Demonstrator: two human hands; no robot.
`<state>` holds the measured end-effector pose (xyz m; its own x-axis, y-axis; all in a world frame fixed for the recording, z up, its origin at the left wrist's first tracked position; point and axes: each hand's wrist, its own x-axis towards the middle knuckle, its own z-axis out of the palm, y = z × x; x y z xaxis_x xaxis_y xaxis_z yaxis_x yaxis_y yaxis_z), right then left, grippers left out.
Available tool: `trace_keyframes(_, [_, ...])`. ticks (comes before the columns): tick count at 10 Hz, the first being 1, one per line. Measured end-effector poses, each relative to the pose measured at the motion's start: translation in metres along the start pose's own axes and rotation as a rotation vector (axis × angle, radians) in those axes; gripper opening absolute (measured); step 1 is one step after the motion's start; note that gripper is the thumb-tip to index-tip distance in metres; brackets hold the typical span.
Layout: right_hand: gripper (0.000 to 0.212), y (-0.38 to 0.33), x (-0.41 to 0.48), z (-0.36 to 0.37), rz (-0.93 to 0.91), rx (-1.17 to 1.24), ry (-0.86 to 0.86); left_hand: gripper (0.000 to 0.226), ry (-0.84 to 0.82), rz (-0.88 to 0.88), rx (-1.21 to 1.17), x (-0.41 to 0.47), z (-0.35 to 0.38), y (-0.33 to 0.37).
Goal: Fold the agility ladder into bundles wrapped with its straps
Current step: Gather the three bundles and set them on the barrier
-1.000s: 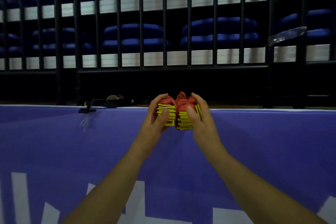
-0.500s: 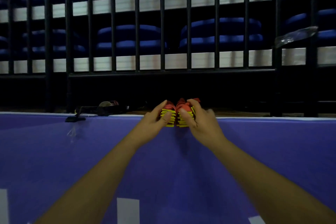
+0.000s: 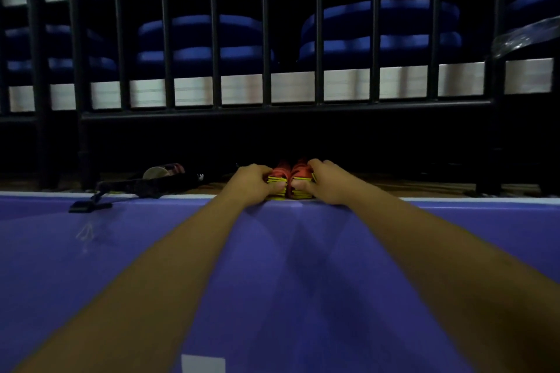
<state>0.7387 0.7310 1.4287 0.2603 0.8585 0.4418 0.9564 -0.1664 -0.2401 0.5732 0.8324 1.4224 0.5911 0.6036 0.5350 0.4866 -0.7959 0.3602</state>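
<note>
The agility ladder is folded into two bundles of yellow rungs wrapped in red straps, side by side at the far edge of the purple floor. My left hand (image 3: 253, 182) grips the left bundle (image 3: 278, 180) and my right hand (image 3: 327, 180) grips the right bundle (image 3: 300, 180). Both bundles sit low, at or on the floor's white border line. My fingers hide the outer sides of the bundles. Both arms are stretched far forward.
A black strap and bag with a round object (image 3: 142, 186) lie on the floor to the left of the bundles. A black metal railing (image 3: 266, 106) stands right behind, with blue folded seats (image 3: 378, 30) beyond it. Purple floor (image 3: 272, 281) spreads toward me.
Both hands have carried the two bundles away from me and down, from in the air to the floor's far edge by the railing. The camera has moved closer and lower.
</note>
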Motion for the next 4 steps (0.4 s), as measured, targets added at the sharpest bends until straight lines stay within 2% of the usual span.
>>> trace_keyframes(2, [0.066,0.004,0.022,0.006,0.075,-0.046,-0.043,0.050,-0.009,-0.045,0.119,0.021,0.018,-0.005])
trace_keyframes(4, [0.073,0.014,0.005,0.002,0.110,-0.007,0.029,0.050,0.036,-0.113,0.075,0.013,0.008,-0.004])
